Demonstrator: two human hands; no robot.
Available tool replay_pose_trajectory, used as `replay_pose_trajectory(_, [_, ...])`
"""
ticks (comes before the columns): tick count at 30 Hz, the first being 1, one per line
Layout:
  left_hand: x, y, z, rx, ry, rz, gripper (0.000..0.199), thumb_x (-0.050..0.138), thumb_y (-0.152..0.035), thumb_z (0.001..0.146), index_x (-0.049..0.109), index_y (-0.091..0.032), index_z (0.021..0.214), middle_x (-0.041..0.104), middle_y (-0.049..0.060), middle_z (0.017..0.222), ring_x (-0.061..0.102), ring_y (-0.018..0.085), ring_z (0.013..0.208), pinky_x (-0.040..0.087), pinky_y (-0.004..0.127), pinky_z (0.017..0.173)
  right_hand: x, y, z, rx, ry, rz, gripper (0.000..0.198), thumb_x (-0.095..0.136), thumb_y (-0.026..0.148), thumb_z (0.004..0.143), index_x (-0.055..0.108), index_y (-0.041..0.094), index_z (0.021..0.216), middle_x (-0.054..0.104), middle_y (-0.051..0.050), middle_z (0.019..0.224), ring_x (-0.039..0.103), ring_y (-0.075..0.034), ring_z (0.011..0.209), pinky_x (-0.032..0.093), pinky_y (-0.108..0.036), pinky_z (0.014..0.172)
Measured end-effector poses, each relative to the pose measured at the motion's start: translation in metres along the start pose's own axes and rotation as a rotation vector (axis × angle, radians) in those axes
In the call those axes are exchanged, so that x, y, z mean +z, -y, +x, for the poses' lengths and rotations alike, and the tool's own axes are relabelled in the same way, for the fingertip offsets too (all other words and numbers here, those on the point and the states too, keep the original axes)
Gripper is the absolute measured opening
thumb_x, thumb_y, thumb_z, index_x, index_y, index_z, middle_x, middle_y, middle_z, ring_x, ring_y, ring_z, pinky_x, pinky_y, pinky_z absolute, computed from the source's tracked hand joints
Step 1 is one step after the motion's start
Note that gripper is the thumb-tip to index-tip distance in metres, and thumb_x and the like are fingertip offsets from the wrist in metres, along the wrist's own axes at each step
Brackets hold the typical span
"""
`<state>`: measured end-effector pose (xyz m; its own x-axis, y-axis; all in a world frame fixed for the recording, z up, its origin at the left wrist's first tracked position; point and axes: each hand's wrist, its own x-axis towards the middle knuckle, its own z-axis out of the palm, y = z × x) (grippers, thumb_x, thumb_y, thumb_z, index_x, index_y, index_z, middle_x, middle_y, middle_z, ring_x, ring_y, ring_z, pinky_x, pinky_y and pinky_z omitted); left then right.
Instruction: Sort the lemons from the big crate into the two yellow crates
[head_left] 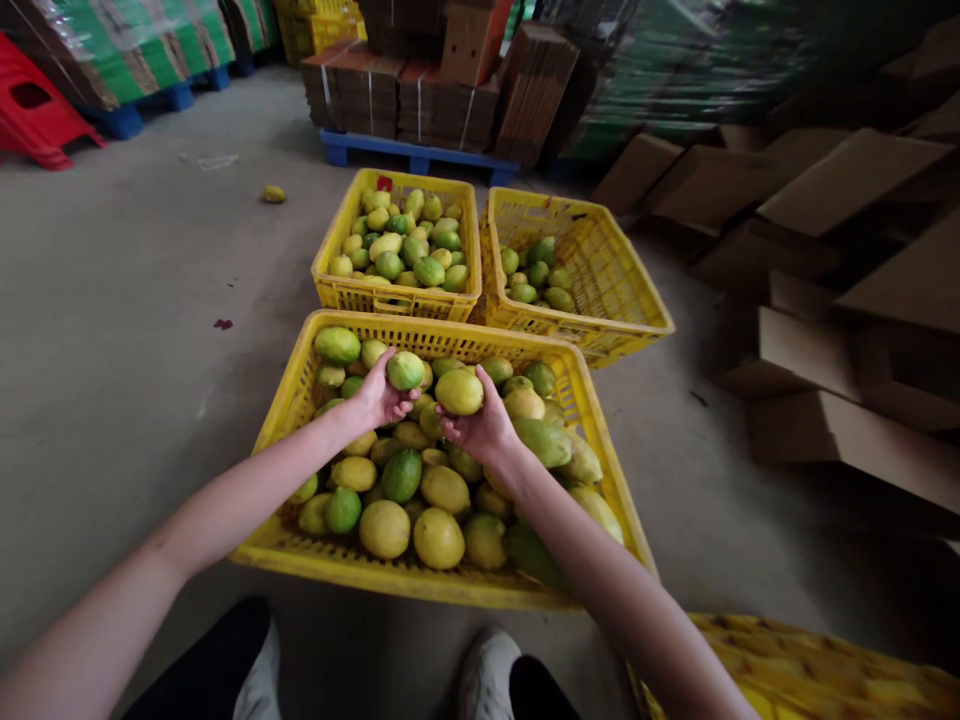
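My left hand (381, 396) is closed around a green lemon (406, 371), thumb on its upper left side. In my right hand (484, 425) lies a yellower lemon (459, 392), gripped between thumb and fingers. Both hands are over the near yellow crate (442, 588), which is filled with green and yellow lemons, some large and long on its right side. Behind it, the back left crate (390, 302) holds a heap of similar lemons. The back right crate (637, 275) has a smaller pile gathered at its left side.
A single lemon (273, 194) lies on the floor at the far left. Open cardboard boxes (795, 400) crowd the right side. Flattened cartons (442, 100) sit on a blue pallet (420, 155) at the back. A red stool (37, 110) stands at far left. Another yellow crate (795, 665) is at lower right.
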<state>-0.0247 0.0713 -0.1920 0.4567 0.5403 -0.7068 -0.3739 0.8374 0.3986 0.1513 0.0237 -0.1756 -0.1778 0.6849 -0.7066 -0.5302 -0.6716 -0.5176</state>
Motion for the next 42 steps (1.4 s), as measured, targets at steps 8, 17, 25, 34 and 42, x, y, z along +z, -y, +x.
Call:
replay_pose_trajectory(8, [-0.004, 0.007, 0.009, 0.114, -0.049, 0.316, 0.063, 0.041, -0.073, 0.101, 0.073, -0.019, 0.097, 0.06, 0.004, 0.054, 0.049, 0.016, 0.041, 0.034, 0.025, 0.037, 0.001, -0.003, -0.001, 0.005, -0.018, -0.073, 0.049, 0.049, 0.058, 0.104, 0.067, 0.016, 0.088, 0.07, -0.009, 0.068, 0.049, -0.012, 0.046, 0.039, -0.022, 0.039])
replay_pose_trajectory(17, [-0.027, 0.01, 0.028, 0.228, 0.149, 0.427, 0.067, 0.057, -0.082, 0.09, 0.064, -0.019, 0.069, 0.063, 0.004, 0.051, 0.054, 0.013, 0.04, 0.038, 0.023, 0.037, -0.002, -0.002, 0.002, 0.066, -0.019, -0.169, 0.065, 0.038, 0.075, 0.101, 0.065, 0.018, 0.085, 0.066, -0.009, 0.063, 0.048, -0.014, 0.045, 0.031, -0.022, 0.037])
replay_pose_trajectory(25, [-0.003, 0.012, 0.0, 0.594, -0.125, 0.268, 0.042, 0.088, -0.02, 0.077, 0.067, -0.024, 0.114, 0.072, 0.004, 0.107, 0.073, 0.019, 0.09, 0.064, 0.029, 0.076, -0.003, -0.007, 0.007, -0.269, -0.101, -0.245, 0.024, 0.071, 0.043, 0.092, 0.061, 0.021, 0.096, 0.072, -0.006, 0.08, 0.062, -0.016, 0.057, 0.048, -0.026, 0.046])
replay_pose_trajectory(34, [-0.006, 0.009, 0.001, 1.053, -0.057, 0.512, 0.065, 0.099, -0.015, 0.049, 0.067, -0.023, 0.106, 0.069, 0.005, 0.118, 0.065, 0.023, 0.118, 0.055, 0.03, 0.1, -0.023, -0.015, 0.026, -0.985, -0.076, -0.566, 0.075, 0.098, 0.041, 0.053, 0.052, 0.028, 0.111, 0.066, -0.002, 0.109, 0.067, -0.026, 0.105, 0.057, -0.043, 0.097])
replay_pose_trajectory(42, [-0.021, 0.009, 0.015, 1.284, 0.016, 0.648, 0.057, 0.097, -0.027, 0.059, 0.074, -0.025, 0.111, 0.062, 0.007, 0.128, 0.061, 0.027, 0.127, 0.057, 0.035, 0.102, -0.029, -0.014, 0.026, -1.279, -0.14, -0.758, 0.061, 0.089, 0.027, 0.064, 0.062, 0.03, 0.119, 0.069, -0.007, 0.125, 0.063, -0.032, 0.123, 0.05, -0.053, 0.111])
